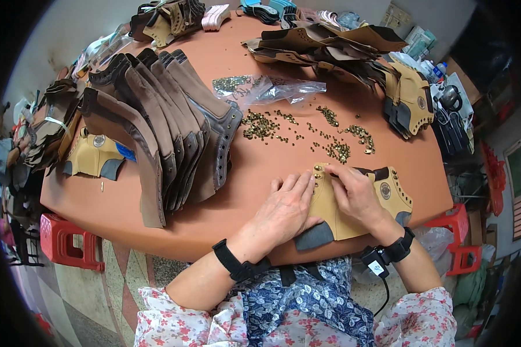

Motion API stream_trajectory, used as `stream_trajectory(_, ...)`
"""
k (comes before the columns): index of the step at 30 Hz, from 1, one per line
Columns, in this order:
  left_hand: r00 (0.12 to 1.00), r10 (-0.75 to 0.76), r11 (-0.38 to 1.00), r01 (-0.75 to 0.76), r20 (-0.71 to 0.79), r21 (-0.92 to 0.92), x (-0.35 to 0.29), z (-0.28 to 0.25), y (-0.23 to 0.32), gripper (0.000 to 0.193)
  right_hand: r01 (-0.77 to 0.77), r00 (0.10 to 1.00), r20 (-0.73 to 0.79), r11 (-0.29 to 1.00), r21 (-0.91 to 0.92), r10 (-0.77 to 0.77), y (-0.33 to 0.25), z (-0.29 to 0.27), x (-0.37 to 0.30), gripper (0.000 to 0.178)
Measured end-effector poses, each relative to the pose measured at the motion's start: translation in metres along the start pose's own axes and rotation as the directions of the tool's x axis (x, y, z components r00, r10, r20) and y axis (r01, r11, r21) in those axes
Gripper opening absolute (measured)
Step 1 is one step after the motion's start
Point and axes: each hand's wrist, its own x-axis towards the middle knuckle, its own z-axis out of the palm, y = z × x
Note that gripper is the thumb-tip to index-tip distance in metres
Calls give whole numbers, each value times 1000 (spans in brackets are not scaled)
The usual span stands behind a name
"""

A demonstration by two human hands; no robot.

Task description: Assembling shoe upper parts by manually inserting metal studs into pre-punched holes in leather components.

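A tan boot upper [344, 224] with dark grey corners, a dark collar and a round emblem lies at the table's near edge. My left hand [286, 209] rests flat over its left side, fingers stretched beside a row of holes with brass eyelets [318, 169]. At the top of that row, the fingertips of my right hand [356, 195] are pinched together; whatever they hold is hidden. Another row of eyelet holes [397, 184] runs along the upper's right edge. Loose brass eyelets [260, 125] are scattered in several clusters beyond my hands.
Brown boot shafts [173, 127] stand stacked at left. A clear plastic bag [272, 91] of eyelets lies mid-table. More upper pieces [324, 49] pile at the back right, beside tan uppers [408, 98]. Red stools [72, 243] flank the orange-brown table [116, 211].
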Motion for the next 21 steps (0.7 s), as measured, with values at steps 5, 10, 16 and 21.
stream_trajectory(5, 1000, 0, 1000, 0, 12, 5, 1, -1, 1, 82, 144, 990, 25, 973, -182, -141, 2, 0, -4, 32)
stream_trajectory(10, 999, -19, 1000, 19, 34, -11, 0, -1, 1, 83, 166, 986, 28, 949, -268, -164, -2, 5, -4, 27)
stream_trajectory(16, 999, -12, 1000, 12, 34, -8, 0, -3, -1, 83, 57, 998, 1, 982, -182, -58, 0, 10, 3, 14)
stream_trajectory(21, 999, -7, 1000, 8, 35, -8, 2, -5, -1, 84, 83, 996, -12, 971, -224, -88, 2, 15, 9, 12)
